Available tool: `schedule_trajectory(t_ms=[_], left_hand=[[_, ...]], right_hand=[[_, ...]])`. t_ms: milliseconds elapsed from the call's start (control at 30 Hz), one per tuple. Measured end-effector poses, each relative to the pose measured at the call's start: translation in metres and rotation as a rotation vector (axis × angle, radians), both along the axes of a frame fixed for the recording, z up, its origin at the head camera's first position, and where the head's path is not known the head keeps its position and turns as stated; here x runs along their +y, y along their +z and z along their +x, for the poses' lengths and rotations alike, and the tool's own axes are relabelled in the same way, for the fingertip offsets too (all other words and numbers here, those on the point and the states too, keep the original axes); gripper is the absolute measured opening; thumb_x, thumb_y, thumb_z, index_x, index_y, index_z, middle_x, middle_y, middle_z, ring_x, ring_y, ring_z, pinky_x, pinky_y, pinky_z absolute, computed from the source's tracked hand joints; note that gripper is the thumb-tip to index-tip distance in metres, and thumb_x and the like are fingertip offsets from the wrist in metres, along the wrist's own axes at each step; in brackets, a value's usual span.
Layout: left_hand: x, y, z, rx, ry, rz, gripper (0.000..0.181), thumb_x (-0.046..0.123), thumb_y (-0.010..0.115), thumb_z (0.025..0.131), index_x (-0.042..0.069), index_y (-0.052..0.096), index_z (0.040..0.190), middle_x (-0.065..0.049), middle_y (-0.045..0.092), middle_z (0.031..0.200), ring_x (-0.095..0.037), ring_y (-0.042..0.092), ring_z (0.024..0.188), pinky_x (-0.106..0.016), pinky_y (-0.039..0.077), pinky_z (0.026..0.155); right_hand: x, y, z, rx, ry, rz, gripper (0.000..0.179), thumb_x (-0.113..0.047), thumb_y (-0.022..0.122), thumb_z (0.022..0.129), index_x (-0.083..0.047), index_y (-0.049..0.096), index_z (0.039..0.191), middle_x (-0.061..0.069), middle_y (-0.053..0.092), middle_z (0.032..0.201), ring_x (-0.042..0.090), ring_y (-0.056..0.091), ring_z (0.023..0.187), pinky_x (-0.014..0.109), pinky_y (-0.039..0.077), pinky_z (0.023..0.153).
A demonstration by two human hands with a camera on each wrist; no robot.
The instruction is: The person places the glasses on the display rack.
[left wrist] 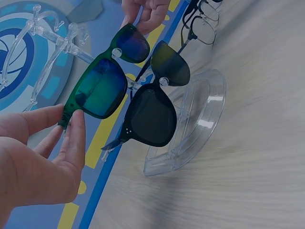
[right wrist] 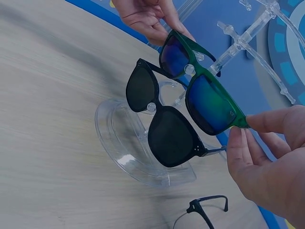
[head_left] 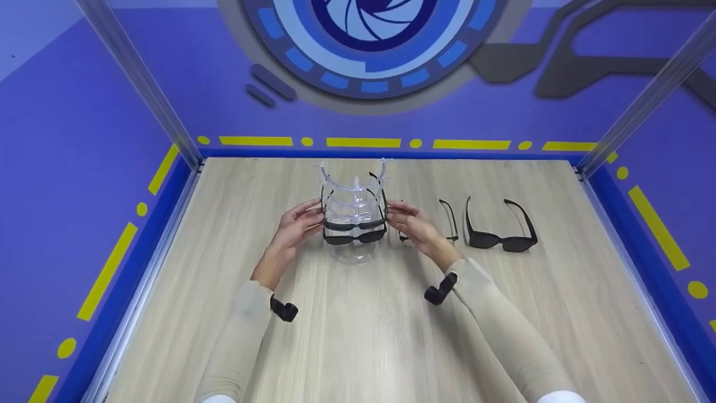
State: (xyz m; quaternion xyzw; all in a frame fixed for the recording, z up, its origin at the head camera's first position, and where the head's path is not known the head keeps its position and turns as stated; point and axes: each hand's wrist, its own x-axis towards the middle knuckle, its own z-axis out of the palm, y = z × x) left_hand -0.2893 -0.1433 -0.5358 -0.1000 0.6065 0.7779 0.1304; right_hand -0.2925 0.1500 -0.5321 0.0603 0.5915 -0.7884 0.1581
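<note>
A clear plastic eyewear stand (head_left: 356, 187) carries two pairs of sunglasses, one above the other. The upper pair, green-framed sunglasses (left wrist: 102, 86) with blue-green mirrored lenses, sits with its bridge at the stand's post. My left hand (head_left: 293, 225) pinches one front corner of this frame between thumb and fingers. At the opposite corner my right hand (head_left: 415, 225) pinches it the same way. Just below, black sunglasses (right wrist: 174, 136) rest on a lower tier, close above the clear curved base (right wrist: 114, 143). The stand's upper tiers hold nothing.
To the right of the stand, thin-framed eyeglasses (head_left: 452, 224) lie on the wooden table (head_left: 358, 336), partly behind my right hand. Farther right are thick black sunglasses (head_left: 500, 240) with temples unfolded. Blue printed panels (head_left: 363, 126) enclose the back and sides.
</note>
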Motion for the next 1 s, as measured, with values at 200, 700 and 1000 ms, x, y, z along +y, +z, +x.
schedule_trajectory(t_ms=[200, 700, 1000], left_hand=[[0.000, 0.000, 0.001, 0.019, 0.000, -0.005, 0.048, -0.001, 0.065, 0.097, 0.005, 0.056, 0.144, -0.009, 0.070, 0.125, -0.005, 0.070, 0.094, -0.024, 0.060, 0.091], [-0.012, -0.002, 0.010, 0.023, -0.002, 0.003, 0.050, 0.000, 0.063, 0.099, 0.001, 0.051, 0.147, 0.001, 0.072, 0.111, -0.009, 0.071, 0.093, -0.022, 0.061, 0.085], [-0.025, -0.006, 0.021, 0.001, -0.016, -0.059, 0.049, 0.006, 0.063, 0.100, 0.002, 0.050, 0.147, -0.002, 0.072, 0.117, -0.010, 0.069, 0.097, -0.021, 0.059, 0.082]], right_hand=[[0.001, 0.001, 0.000, 0.004, 0.008, 0.032, 0.049, 0.011, 0.054, 0.096, 0.011, 0.046, 0.145, 0.018, 0.065, 0.128, 0.011, 0.066, 0.102, 0.023, 0.057, 0.097], [0.020, 0.003, 0.007, -0.016, 0.050, 0.046, 0.053, 0.004, 0.059, 0.099, 0.010, 0.041, 0.149, 0.011, 0.069, 0.124, 0.012, 0.068, 0.107, 0.038, 0.048, 0.115], [0.036, 0.003, 0.013, 0.003, 0.064, 0.047, 0.051, 0.004, 0.057, 0.100, 0.010, 0.042, 0.148, 0.007, 0.070, 0.121, 0.012, 0.068, 0.108, 0.043, 0.045, 0.118]])
